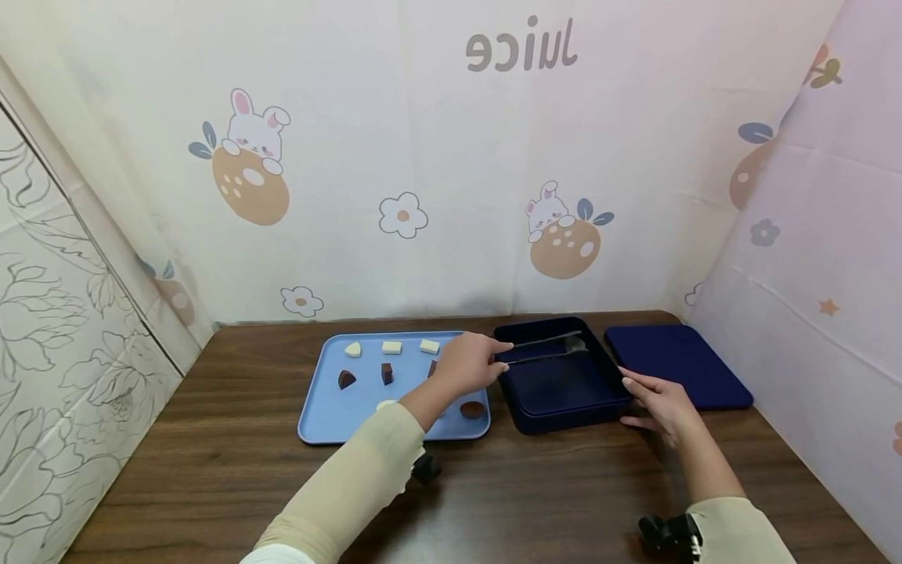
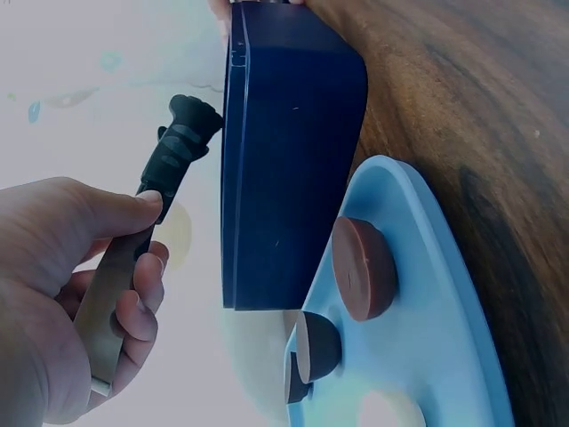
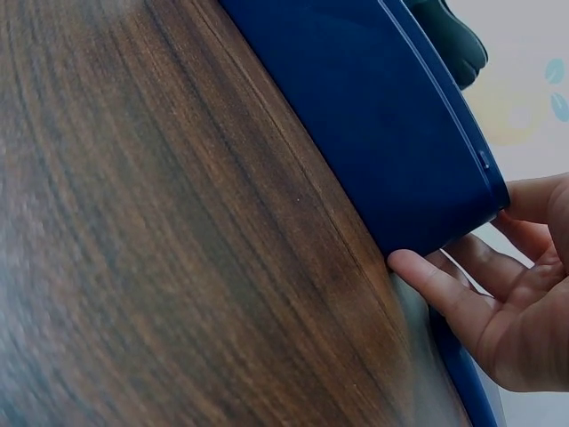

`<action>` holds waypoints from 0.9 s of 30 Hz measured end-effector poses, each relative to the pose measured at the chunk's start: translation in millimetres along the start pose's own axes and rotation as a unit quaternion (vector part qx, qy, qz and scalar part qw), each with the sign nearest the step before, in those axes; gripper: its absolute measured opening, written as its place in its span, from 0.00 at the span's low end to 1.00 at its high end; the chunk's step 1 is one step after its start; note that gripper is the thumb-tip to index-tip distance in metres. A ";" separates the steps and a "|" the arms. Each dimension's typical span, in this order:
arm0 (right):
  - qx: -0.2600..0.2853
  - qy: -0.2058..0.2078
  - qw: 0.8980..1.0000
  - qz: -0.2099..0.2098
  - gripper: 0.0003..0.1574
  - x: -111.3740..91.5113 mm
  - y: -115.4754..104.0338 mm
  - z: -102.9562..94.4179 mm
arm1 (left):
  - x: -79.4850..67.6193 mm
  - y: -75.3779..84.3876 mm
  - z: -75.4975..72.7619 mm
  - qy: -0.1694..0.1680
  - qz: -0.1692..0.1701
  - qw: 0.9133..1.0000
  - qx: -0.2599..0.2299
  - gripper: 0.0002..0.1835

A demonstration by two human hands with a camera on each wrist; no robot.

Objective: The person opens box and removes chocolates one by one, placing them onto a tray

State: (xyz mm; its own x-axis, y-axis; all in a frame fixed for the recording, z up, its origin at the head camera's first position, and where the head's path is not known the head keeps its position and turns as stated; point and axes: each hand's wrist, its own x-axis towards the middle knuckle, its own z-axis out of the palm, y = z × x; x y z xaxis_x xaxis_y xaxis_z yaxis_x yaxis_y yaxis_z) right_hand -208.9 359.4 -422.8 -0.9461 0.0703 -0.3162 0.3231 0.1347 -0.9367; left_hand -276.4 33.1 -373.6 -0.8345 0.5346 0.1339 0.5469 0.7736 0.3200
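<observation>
My left hand (image 1: 470, 362) grips metal tongs (image 1: 546, 358) by the handle end, thumb on one side and fingers on the other. The tongs' spread arms reach over the navy box (image 1: 524, 419), and dark scalloped tips (image 2: 182, 133) show in the left wrist view. No piece is visible between them. At the box's right side, my right hand (image 1: 661, 407) holds the wall near the front corner, one fingertip low by the table. Beneath my left forearm lies a light blue tray (image 1: 327, 423) with brown and white chocolate pieces (image 1: 387, 373), some partly hidden by the arm.
A flat navy lid (image 1: 676, 366) lies right of the box, near the side curtain. The wooden table (image 1: 528, 493) meets a printed curtain (image 1: 402, 157) at the back. Each wrist carries a black camera mount (image 1: 665, 533).
</observation>
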 end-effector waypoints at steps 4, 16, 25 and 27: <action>0.001 0.000 1.000 0.001 0.37 0.2 0.8 0.3 | -7.9 -3.2 -1.5 0.007 -0.003 1.000 -0.002 0.21; -0.006 0.000 1.000 -0.007 0.38 0.7 1.8 2.5 | -32.9 -16.5 -7.3 0.026 -0.009 0.999 -0.046 0.21; 0.003 0.003 1.000 -0.004 0.37 0.7 1.2 2.5 | -53.1 -36.2 -17.0 0.059 -0.001 0.996 -0.063 0.21; 0.001 0.005 1.000 -0.003 0.37 0.5 1.2 1.8 | -57.4 -40.4 -18.9 0.063 -0.003 0.996 -0.069 0.21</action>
State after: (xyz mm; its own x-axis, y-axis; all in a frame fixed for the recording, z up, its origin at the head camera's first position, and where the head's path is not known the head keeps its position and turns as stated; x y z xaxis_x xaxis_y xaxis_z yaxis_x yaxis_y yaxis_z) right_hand -209.0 357.9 -424.4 -0.9479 0.0792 -0.3085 0.3168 0.1341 -0.9390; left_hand -251.8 -35.3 -376.4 -0.8439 0.4772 0.2451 0.5352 0.7177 0.4454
